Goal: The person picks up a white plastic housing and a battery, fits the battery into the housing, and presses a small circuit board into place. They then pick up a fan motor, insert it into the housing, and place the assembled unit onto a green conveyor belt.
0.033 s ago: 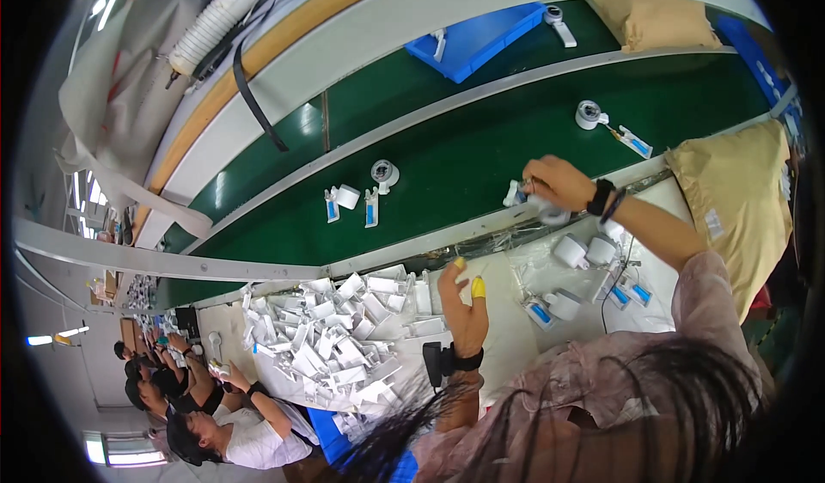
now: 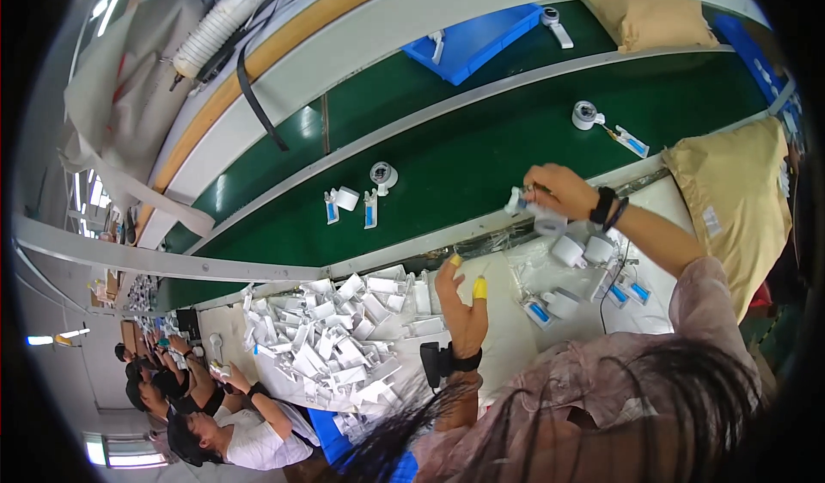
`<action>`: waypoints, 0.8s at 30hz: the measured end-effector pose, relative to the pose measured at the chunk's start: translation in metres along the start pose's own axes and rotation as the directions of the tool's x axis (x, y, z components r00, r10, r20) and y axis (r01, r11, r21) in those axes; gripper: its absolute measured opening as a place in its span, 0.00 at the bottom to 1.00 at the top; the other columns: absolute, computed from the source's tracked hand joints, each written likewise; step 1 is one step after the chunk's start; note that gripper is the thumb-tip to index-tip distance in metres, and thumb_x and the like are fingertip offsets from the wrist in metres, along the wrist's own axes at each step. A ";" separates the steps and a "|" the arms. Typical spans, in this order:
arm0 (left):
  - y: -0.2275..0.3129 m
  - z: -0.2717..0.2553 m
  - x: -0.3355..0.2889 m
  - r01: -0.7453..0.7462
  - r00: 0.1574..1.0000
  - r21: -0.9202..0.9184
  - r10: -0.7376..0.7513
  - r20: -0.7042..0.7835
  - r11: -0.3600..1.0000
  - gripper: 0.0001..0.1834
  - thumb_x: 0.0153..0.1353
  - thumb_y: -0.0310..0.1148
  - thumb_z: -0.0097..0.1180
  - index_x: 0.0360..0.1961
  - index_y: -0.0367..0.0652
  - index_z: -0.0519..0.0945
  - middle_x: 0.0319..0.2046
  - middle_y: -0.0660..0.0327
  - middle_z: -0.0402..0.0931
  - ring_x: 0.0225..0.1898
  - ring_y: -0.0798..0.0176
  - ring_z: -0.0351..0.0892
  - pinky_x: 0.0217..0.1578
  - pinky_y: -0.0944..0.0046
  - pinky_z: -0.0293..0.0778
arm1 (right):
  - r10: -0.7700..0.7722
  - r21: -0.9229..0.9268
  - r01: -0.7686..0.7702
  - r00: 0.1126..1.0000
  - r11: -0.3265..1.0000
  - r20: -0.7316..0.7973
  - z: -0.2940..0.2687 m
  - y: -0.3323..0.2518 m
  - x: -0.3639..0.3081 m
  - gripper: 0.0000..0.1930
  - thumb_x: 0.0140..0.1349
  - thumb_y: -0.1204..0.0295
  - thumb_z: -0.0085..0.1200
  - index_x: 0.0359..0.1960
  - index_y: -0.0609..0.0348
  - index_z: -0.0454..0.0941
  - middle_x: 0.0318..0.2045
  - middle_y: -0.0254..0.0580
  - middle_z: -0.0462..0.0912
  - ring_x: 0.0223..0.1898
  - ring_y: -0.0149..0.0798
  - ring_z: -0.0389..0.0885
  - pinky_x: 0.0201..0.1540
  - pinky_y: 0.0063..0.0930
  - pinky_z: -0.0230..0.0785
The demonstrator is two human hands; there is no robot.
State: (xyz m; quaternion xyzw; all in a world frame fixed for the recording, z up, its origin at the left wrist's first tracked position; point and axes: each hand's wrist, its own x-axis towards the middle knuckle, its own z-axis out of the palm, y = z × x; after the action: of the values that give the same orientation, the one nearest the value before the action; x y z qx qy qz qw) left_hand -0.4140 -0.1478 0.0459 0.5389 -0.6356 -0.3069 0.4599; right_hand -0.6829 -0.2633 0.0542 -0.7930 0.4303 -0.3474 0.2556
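Note:
My right hand (image 2: 563, 192) is closed on a white plastic part (image 2: 550, 221) at the near edge of the green belt (image 2: 464, 178). One end of this part is rounded; a small white piece sticks out on the left of my fingers, which partly hide it. My left hand (image 2: 464, 315) is raised over the white worktop with fingers apart and nothing in it. Yellow covers sit on two of its fingertips. Left of it lies a heap of white plastic pieces (image 2: 331, 337). Below my right hand are white rounded housings (image 2: 569, 249) and white pieces with blue strips (image 2: 540, 313).
On the belt lie a round white unit (image 2: 384, 174), a blue-striped piece (image 2: 370, 210) and another round unit (image 2: 586, 115) farther right. A blue tray (image 2: 477, 49) stands beyond. A tan bag (image 2: 730, 186) is at right. Co-workers (image 2: 258, 431) sit at far left.
My right hand has shifted slightly down toward me with the white part, which now shows more of its rounded end. My left hand has hardly moved.

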 end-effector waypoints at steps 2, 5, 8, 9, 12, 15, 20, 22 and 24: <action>0.023 -0.002 0.003 -0.091 0.996 0.072 0.091 0.005 0.993 0.33 0.57 0.26 0.60 0.63 0.39 0.62 0.58 0.54 0.64 0.59 0.54 0.66 0.58 0.57 0.65 | 0.029 0.202 -0.025 0.999 0.979 -0.017 -0.002 -0.032 -0.024 0.08 0.62 0.69 0.56 0.36 0.56 0.71 0.25 0.41 0.75 0.30 0.44 0.76 0.33 0.35 0.67; 0.050 0.005 0.003 -0.189 0.969 0.023 0.183 0.167 0.982 0.39 0.54 0.28 0.63 0.65 0.38 0.59 0.59 0.51 0.65 0.62 0.52 0.63 0.63 0.55 0.59 | 0.028 0.335 -0.008 0.998 0.942 -0.053 -0.005 -0.072 -0.059 0.08 0.58 0.73 0.60 0.37 0.58 0.75 0.29 0.42 0.79 0.30 0.38 0.78 0.33 0.29 0.69; 0.059 0.023 -0.011 -0.043 0.916 -0.307 0.160 0.368 0.951 0.40 0.52 0.29 0.66 0.65 0.37 0.60 0.58 0.51 0.67 0.60 0.54 0.66 0.62 0.57 0.59 | 0.037 0.403 -0.021 0.999 0.915 -0.033 -0.004 -0.095 -0.073 0.08 0.56 0.72 0.63 0.36 0.58 0.78 0.26 0.40 0.79 0.25 0.34 0.77 0.29 0.27 0.68; 0.059 0.026 -0.020 -0.034 0.906 -0.310 0.160 0.392 0.950 0.40 0.52 0.29 0.66 0.65 0.37 0.60 0.58 0.51 0.67 0.60 0.54 0.66 0.62 0.57 0.59 | 0.004 0.385 -0.008 1.000 0.923 0.013 -0.006 -0.104 -0.077 0.09 0.56 0.71 0.64 0.35 0.58 0.79 0.24 0.38 0.78 0.23 0.32 0.77 0.27 0.26 0.67; 0.070 0.040 -0.042 0.219 0.952 -0.401 -0.106 0.287 0.890 0.24 0.62 0.24 0.56 0.59 0.36 0.67 0.46 0.57 0.75 0.44 0.66 0.77 0.44 0.69 0.73 | 0.043 0.407 -0.047 0.999 0.912 0.020 -0.008 -0.119 -0.087 0.08 0.56 0.68 0.62 0.32 0.58 0.79 0.21 0.37 0.77 0.21 0.34 0.75 0.26 0.27 0.66; 0.064 0.038 -0.051 0.319 0.941 -0.514 -0.202 0.271 0.797 0.18 0.63 0.26 0.55 0.54 0.37 0.70 0.42 0.59 0.77 0.38 0.67 0.78 0.41 0.69 0.74 | 0.071 0.462 -0.058 0.997 0.885 -0.012 -0.010 -0.122 -0.099 0.08 0.57 0.69 0.61 0.32 0.59 0.78 0.21 0.37 0.77 0.22 0.32 0.74 0.27 0.26 0.66; 0.078 0.023 -0.051 0.508 0.861 -0.650 -0.318 0.396 0.565 0.15 0.67 0.34 0.50 0.52 0.41 0.70 0.33 0.58 0.75 0.27 0.66 0.76 0.26 0.62 0.78 | 0.061 0.441 -0.050 0.998 0.896 -0.010 -0.002 -0.120 -0.117 0.09 0.59 0.70 0.59 0.38 0.61 0.76 0.27 0.39 0.78 0.28 0.31 0.77 0.32 0.26 0.69; 0.082 0.018 -0.054 0.512 0.859 -0.640 -0.328 0.393 0.573 0.15 0.68 0.32 0.48 0.54 0.41 0.69 0.34 0.57 0.75 0.27 0.66 0.76 0.27 0.63 0.77 | 0.087 0.417 -0.071 0.996 0.906 -0.022 0.001 -0.124 -0.126 0.09 0.59 0.72 0.58 0.39 0.61 0.77 0.29 0.39 0.79 0.30 0.33 0.78 0.33 0.26 0.70; 0.085 0.018 -0.054 0.548 0.836 -0.596 -0.379 0.396 0.587 0.15 0.70 0.32 0.46 0.55 0.40 0.68 0.34 0.57 0.75 0.26 0.66 0.75 0.26 0.65 0.75 | 0.152 0.383 -0.118 0.987 0.916 -0.059 0.002 -0.126 -0.134 0.08 0.60 0.74 0.57 0.40 0.61 0.79 0.31 0.42 0.80 0.33 0.37 0.80 0.35 0.27 0.70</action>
State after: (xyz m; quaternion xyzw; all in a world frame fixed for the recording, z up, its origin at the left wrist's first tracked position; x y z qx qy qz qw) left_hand -0.4653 -0.0779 0.1002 0.4369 -0.3586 -0.6892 0.4534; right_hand -0.6701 -0.0846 0.0975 -0.6812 0.4197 -0.4397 0.4080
